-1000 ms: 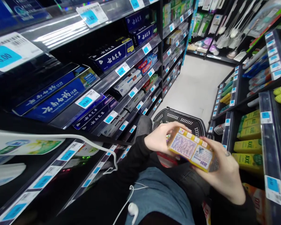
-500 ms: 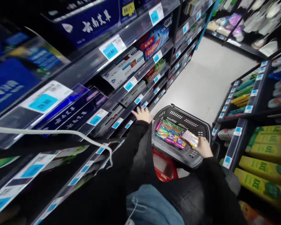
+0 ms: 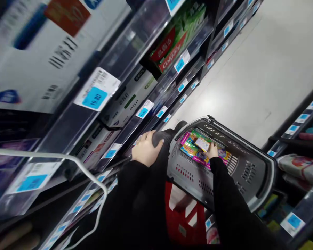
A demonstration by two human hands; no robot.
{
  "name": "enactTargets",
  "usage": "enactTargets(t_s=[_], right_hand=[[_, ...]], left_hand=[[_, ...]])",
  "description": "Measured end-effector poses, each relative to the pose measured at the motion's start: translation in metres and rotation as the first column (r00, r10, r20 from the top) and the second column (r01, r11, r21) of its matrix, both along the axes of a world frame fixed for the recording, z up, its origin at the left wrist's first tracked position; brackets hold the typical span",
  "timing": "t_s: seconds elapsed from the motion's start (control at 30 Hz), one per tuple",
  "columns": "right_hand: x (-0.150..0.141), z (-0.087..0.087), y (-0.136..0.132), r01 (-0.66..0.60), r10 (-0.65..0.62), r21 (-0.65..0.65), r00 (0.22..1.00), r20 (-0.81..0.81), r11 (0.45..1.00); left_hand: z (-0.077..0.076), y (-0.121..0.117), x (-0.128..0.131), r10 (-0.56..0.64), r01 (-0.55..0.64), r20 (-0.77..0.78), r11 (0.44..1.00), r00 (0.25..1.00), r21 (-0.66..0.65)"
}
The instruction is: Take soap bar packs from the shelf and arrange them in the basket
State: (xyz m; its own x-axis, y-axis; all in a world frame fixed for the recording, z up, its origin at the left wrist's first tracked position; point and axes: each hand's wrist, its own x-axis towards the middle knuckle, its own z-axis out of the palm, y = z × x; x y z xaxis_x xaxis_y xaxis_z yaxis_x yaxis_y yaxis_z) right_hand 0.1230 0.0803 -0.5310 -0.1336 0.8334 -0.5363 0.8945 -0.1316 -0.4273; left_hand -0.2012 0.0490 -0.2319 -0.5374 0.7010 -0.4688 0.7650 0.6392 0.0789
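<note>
On the pale aisle floor [image 3: 240,86], the basket [image 3: 255,173] is standing open; the right hand [image 3: 212,151] is gripping the small box [image 3: 202,144] over bright packets [image 3: 190,148] inside, while the left hand [image 3: 146,148] is resting, fingers spread, on the knee [image 3: 162,139].

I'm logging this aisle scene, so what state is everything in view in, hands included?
Left hand: empty, palm down at the knee.
Right hand: inside the basket, gripping one end of the small box.
Small box: over the colourful packs; sealed or not, cannot tell.
Colourful packs: lying in the basket.
Basket: open-topped, partly filled.
Colgate boxes: closed, on the shelf.
</note>
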Motion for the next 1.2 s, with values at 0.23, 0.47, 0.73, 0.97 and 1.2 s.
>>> enactTargets(t_s=[0.23, 0.47, 0.73, 0.97, 1.2], right_hand=[[-0.045, -0.054, 0.011, 0.007, -0.005, 0.026, 0.994, -0.106, 1.000], [-0.043, -0.060, 0.025, -0.030, 0.026, -0.061, 0.998, -0.060, 0.998], [-0.050, -0.044, 0.026, -0.195, 0.195, -0.011, 0.979, 0.058, 0.981], [-0.047, -0.028, -0.019, -0.244, 0.244, 0.004, 0.970, 0.011, 0.970], [-0.057, -0.042, -0.088, -0.200, 0.194, -0.113, 0.979, -0.062, 0.973]], left_hand=[[0.002, -0.001, 0.001, -0.011, 0.010, -0.059, 1.000, 0.998, -0.009], [0.003, 0.000, 0.004, -0.016, 0.016, -0.064, 1.000, 0.998, 0.003], [0.004, 0.001, 0.004, -0.012, 0.013, -0.059, 1.000, 0.998, 0.010], [0.003, 0.002, 0.005, -0.015, 0.016, -0.054, 1.000, 0.998, 0.017], [0.004, 0.002, 0.005, -0.012, 0.013, -0.041, 0.999, 0.999, 0.029]])
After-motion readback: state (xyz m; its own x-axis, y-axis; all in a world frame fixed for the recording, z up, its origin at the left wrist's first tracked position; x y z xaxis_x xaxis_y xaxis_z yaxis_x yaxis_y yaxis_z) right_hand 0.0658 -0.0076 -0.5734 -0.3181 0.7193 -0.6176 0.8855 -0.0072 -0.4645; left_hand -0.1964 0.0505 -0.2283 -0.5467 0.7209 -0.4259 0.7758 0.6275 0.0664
